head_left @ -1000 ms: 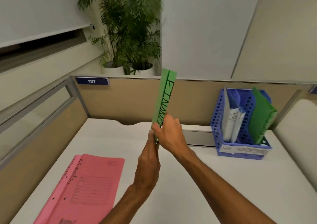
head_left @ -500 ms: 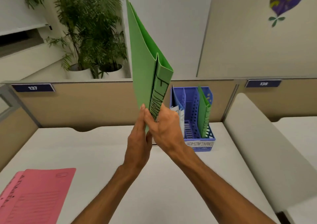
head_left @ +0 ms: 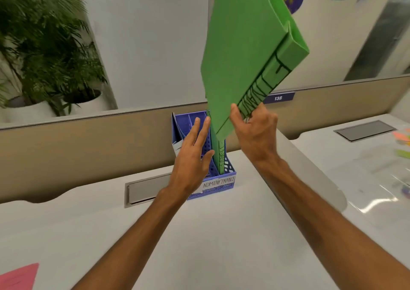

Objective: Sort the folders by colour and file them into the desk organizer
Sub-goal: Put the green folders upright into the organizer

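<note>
White desk point(head_left: 199, 245) backed by a beige partition point(head_left: 88, 147): a green folder point(head_left: 244, 56) is held above the blue desk organizer point(head_left: 221, 185).

The green folder's lower corner is pinched by the right hand point(head_left: 255, 134), thumb on the face and fingers behind, and its top is tilted toward 1 o'clock. The left hand point(head_left: 193, 156) is spread with straight fingers in front of the desk organizer, nothing held; contact cannot be told. The desk organizer is placed at 12 o'clock on the desk, a filed green folder point(head_left: 218, 152) upright in its right compartment, white papers point(head_left: 177, 145) at its left. A pink folder point(head_left: 17, 276) is seen at 7 o'clock, potted plants point(head_left: 44, 45) at 10 o'clock.
</note>
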The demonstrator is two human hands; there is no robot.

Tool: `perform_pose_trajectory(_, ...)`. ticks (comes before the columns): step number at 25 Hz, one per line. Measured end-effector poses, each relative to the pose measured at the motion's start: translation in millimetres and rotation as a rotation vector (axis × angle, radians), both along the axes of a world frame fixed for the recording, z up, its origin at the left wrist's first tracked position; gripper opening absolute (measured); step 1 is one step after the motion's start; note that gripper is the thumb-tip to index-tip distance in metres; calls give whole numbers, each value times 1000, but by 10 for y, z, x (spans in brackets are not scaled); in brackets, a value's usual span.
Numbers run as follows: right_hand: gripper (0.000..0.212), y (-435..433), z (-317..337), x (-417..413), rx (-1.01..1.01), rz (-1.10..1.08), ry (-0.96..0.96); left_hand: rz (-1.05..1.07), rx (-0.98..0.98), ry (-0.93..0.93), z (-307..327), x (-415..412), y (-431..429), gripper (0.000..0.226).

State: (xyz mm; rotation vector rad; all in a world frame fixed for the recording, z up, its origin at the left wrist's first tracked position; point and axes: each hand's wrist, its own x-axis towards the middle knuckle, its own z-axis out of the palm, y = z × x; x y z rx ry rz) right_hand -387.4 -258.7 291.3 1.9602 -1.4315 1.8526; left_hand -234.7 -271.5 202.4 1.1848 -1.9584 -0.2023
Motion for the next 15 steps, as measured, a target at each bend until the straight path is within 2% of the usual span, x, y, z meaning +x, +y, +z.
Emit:
perform_pose_trajectory(5,14,-540,-332,-607,138,-69,10,56,146,-146,-207,-331,-399,87)
perform_pose_trajectory(15,13,-1352,-1496,-1161,363,134,66,160,347,-376,-805,-1003,-1078,98)
